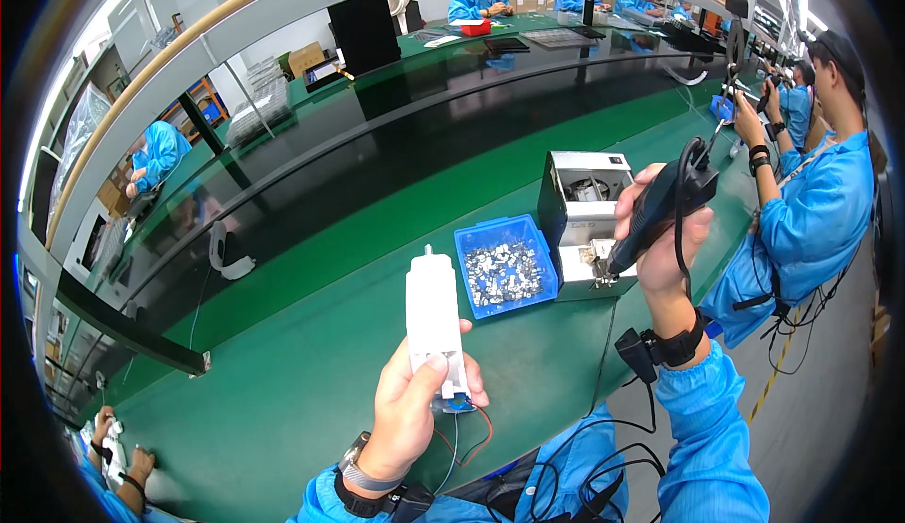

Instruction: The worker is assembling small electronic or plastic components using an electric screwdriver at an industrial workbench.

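My left hand [415, 405] is closed around a long white plastic housing [434, 311], with a short metal tip at its top end. At its lower end, red and grey wires [456, 443] hang from a small blue part. A black electric screwdriver [660, 207] is gripped in my right hand [683, 240]. Its tip points down and left, at the front of a grey metal screw feeder [586, 226]; whether a screw sits on the bit is too small to tell. Between my hands stands a blue bin [542, 298] filled with small metal parts [504, 273].
The green workbench [311, 410] runs beneath my hands, beside a dark conveyor [358, 160]. A co-worker [801, 202] stands close on the right; another's hands [137, 466] work at lower left. A white curved part [226, 254] lies on the conveyor. Black cables [603, 466] hang near my lap.
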### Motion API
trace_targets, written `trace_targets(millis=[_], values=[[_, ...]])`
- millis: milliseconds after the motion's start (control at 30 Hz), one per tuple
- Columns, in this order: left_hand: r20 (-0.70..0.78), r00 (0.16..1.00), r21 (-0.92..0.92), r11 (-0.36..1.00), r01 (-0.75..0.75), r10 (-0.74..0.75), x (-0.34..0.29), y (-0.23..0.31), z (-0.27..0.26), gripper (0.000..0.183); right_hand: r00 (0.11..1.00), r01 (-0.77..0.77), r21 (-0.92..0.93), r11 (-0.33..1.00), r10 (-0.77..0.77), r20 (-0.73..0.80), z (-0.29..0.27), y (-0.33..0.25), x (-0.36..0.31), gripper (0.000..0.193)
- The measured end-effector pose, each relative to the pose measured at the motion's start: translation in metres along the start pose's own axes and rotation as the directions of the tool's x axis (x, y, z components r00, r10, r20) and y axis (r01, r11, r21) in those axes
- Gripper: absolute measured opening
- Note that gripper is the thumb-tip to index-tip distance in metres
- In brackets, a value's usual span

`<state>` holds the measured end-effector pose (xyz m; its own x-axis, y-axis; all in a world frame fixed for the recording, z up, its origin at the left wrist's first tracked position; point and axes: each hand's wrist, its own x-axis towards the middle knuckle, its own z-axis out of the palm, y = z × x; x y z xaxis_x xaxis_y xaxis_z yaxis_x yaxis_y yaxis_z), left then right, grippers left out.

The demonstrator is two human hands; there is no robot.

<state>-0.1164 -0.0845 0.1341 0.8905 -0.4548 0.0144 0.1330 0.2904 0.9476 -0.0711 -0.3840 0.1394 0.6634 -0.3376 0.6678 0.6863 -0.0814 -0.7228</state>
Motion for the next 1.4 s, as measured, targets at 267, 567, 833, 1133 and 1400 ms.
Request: trace_targets(millis=[267, 567, 833, 1133, 1400], values=[[-0.005, 1.000, 0.009, 1.000, -0.012, 0.012, 0.003, 0.001, 0.003, 0.046, 1.000, -0.019, -0.024, 1.000, 0.019, -0.018, -0.002, 0.007, 0.002, 0.088], [0.025, 0.999, -0.010, 1.000, -0.022, 0.023, -0.001, -0.001, 0.003, 0.041, 0.977, -0.214, 0.097, 0.972, 0.212, 0.027, 0.015, -0.008, 0.007, 0.082], [0.101, 0.995, -0.077, 0.997, -0.006, 0.014, -0.008, -0.008, 0.005, 0.041, 0.995, -0.066, 0.475, 0.877, 0.023, 0.097, 0.124, -0.126, 0.010, 0.067], [0.114, 0.993, -0.096, 0.995, -0.013, 0.024, -0.010, -0.010, 0.002, 0.033, 0.966, -0.065, 0.568, 0.821, -0.092, 0.243, 0.159, -0.123, -0.005, 0.066], [0.137, 0.989, -0.045, 0.998, -0.047, 0.053, -0.011, -0.010, 0.000, 0.032, 0.970, -0.062, 0.570, 0.820, -0.086, 0.229, 0.165, -0.117, -0.009, 0.065]])
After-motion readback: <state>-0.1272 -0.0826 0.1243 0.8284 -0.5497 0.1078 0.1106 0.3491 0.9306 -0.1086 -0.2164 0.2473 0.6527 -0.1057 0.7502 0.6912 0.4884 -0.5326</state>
